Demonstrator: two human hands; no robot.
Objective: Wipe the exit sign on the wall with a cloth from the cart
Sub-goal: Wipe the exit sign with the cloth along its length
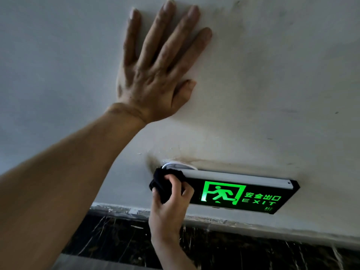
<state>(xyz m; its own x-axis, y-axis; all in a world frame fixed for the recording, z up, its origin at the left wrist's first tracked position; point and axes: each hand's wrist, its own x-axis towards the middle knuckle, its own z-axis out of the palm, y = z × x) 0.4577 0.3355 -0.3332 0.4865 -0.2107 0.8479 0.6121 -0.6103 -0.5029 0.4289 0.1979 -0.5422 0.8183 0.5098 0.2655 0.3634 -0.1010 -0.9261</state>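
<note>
A black exit sign (241, 194) with a glowing green running figure and the word EXIT is mounted low on the white wall (272, 84). My right hand (171, 203) is shut on a dark cloth (162, 181) and presses it against the sign's left end. My left hand (155, 69) lies flat on the wall above the sign, fingers spread, holding nothing. The cart is not in view.
A white cable fitting (179, 165) sits at the sign's top left corner, with brown stains on the wall around it. A dark marble skirting (233, 248) runs below the sign, its top edge rough with grey plaster.
</note>
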